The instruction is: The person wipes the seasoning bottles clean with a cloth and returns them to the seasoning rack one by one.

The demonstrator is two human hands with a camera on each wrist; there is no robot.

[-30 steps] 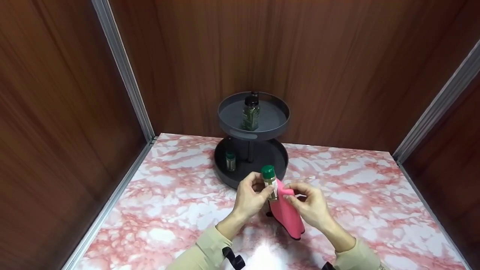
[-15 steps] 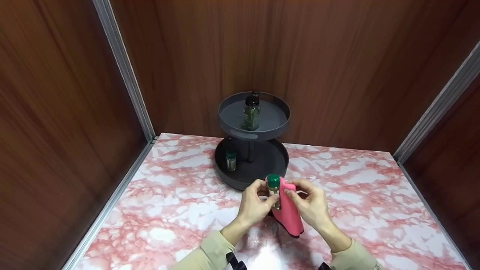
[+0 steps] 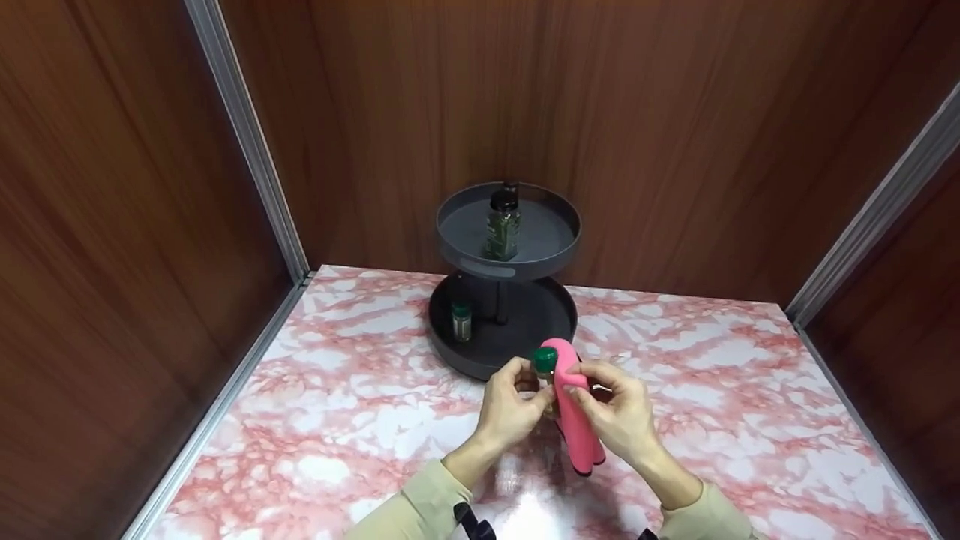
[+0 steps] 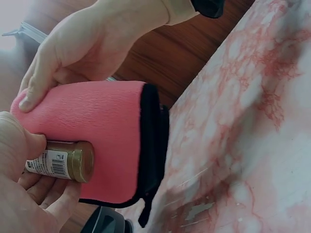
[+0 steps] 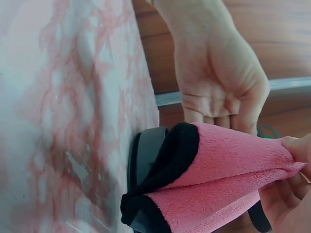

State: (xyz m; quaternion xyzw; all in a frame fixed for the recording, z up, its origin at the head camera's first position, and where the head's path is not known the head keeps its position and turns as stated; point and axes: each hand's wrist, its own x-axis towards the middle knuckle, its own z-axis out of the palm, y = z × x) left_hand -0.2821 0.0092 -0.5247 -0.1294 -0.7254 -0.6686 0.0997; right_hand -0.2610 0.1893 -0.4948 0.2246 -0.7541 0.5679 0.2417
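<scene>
My left hand [image 3: 506,405] pinches a small glass spice jar [image 4: 68,161] with a green cap [image 3: 544,360], held off the table. In the left wrist view its label with a barcode and its base show. From my right hand [image 3: 622,409], finger and thumb grip a folded pink cloth [image 3: 576,420] with black edging, which hangs down beside the jar. The cloth lies against the jar's side and its upper fold curves round the cap. In the right wrist view the cloth hides most of the jar.
Behind the hands stands a dark two-tier round rack [image 3: 457,360]. Its upper tray [image 3: 547,232] bears a dark-capped bottle [image 3: 502,229] with another behind it. A green-capped jar [image 3: 461,324] sits on the lower tier. Wood-grain panels [image 3: 675,150] enclose the marbled table [image 3: 337,420].
The jar has lowered and turned more upright, moving slightly right. The cloth's upper part has risen and folded over towards the cap. The rack and its bottles have stayed still.
</scene>
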